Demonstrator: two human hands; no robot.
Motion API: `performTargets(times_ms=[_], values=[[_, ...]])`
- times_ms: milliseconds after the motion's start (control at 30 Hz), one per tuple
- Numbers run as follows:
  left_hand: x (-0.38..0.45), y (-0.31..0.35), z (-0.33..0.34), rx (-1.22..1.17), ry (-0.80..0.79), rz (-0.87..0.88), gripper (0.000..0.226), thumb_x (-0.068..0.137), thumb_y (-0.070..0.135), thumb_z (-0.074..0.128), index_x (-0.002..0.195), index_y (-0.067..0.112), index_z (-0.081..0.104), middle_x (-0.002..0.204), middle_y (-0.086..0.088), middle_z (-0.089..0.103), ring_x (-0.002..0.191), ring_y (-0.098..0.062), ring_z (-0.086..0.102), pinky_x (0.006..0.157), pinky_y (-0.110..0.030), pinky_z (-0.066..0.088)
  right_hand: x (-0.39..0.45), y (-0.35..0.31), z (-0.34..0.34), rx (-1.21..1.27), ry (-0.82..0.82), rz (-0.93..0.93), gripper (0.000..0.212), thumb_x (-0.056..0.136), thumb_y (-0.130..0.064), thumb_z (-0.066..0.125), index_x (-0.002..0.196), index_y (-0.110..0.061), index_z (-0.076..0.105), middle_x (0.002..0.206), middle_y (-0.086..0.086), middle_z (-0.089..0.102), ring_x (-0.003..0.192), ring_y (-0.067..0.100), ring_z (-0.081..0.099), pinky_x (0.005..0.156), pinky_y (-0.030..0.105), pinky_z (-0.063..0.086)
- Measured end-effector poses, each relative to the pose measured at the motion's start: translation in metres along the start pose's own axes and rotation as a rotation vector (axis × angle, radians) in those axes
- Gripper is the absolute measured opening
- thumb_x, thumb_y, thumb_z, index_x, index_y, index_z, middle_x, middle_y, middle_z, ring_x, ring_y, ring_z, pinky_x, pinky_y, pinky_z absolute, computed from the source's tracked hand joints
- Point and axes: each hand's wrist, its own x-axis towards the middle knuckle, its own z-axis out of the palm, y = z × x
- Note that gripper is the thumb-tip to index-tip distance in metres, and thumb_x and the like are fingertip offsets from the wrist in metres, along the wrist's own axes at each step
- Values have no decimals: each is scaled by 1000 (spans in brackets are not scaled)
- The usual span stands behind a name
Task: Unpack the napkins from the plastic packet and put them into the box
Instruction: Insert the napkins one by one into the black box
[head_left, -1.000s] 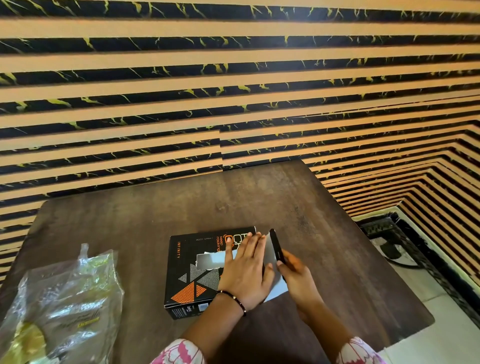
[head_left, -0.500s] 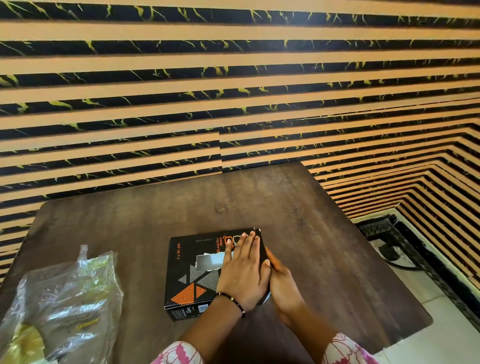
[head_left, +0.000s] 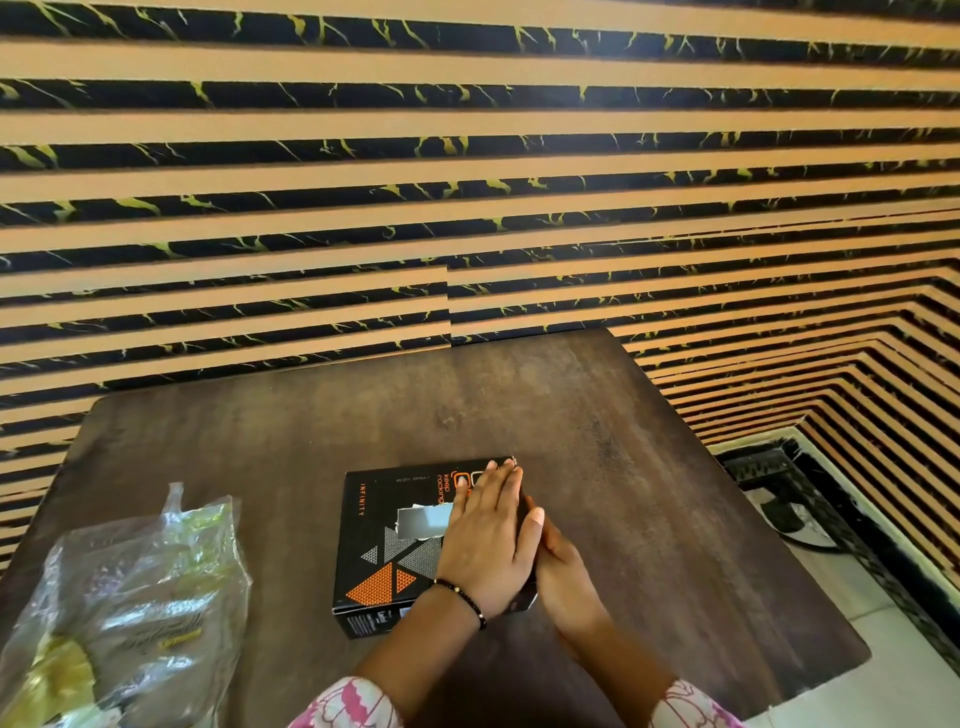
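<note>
My left hand lies flat and open on the box, low in the frame's middle. My right hand presses the box's right side, fingers straight, gripping nothing. The packet lies at lower left on the table.

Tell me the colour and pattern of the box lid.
Black box with orange and grey dotted triangles and orange lettering, seen in the head view.
</note>
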Motion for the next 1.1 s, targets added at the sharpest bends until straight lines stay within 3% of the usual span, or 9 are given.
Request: performTargets(times_ms=[100, 200, 267, 367, 533, 700, 833, 1000, 1100], values=[[-7, -6, -19, -41, 49, 8, 74, 83, 56, 4, 145, 17, 16, 156, 2, 14, 143, -9, -1, 116, -33, -6, 0, -2, 4, -370, 107, -137, 51, 98, -21, 37, 146, -16, 19, 155, -3, 20, 143, 10, 14, 116, 22, 14], [-25, -31, -33, 95, 164, -38, 66, 88, 51, 16, 143, 15, 25, 153, -2, 25, 142, -14, 12, 116, -41, 3, 2, -3, 16, -783, 117, -298, 66, 92, -48, 13, 147, -12, 4, 155, -2, -5, 141, 8, -10, 116, 25, -5], [-40, -53, -37, 189, 206, -126, 63, 88, 47, 23, 139, 11, 34, 149, -7, 35, 140, -21, 23, 113, -48, 10, 5, -2, 25, -977, 152, -344, 79, 87, -59, -4, 146, -8, 7, 153, 1, -2, 142, 16, -5, 117, 27, -4], [-56, -81, -35, 262, 157, -249, 64, 86, 46, 26, 138, 10, 36, 148, -7, 37, 139, -23, 27, 112, -52, 15, 13, 1, 33, -1155, 170, -325, 71, 93, -52, 5, 138, -6, 33, 147, 11, 38, 136, 24, 34, 116, 38, 19], [-42, -92, -28, 168, 138, -300, 69, 85, 50, 21, 143, 13, 25, 155, -3, 20, 142, -17, 10, 112, -47, 15, 41, -5, 26, -1212, 141, -351, 70, 92, -51, 5, 138, -8, 38, 146, 10, 41, 136, 23, 37, 115, 39, 23], [3, -108, -31, 133, 136, -305, 72, 84, 52, 17, 145, 13, 18, 156, -4, 16, 144, -20, 6, 116, -45, 22, 89, -20, 24, -1220, 117, -359, 74, 91, -52, 1, 139, -8, 37, 147, 10, 40, 137, 23, 35, 109, 43, 25], [42, -125, -36, 140, 129, -296, 72, 84, 52, 17, 144, 12, 19, 155, -6, 18, 144, -21, 7, 116, -42, 20, 130, -30, 25, -1193, 125, -392, 77, 89, -55, -3, 142, -9, 30, 151, 9, 33, 141, 23, 27, 112, 39, 20], [94, -151, -45, 137, 126, -336, 68, 87, 49, 26, 145, 15, 16, 156, -3, 15, 144, -20, 6, 114, -49, 24, 185, -51, 35, -1169, 123, -431, 72, 87, -51, 9, 146, -11, 20, 155, 8, 21, 144, 21, 15, 116, 36, 14], [119, -168, -52, 154, 152, -333, 74, 82, 53, 17, 144, 13, 18, 155, -5, 18, 144, -22, 7, 114, -48, 24, 217, -62, 44, -1189, 94, -440, 73, 84, -51, 5, 147, -14, 12, 158, 5, 14, 146, 18, 7, 117, 35, 8]])
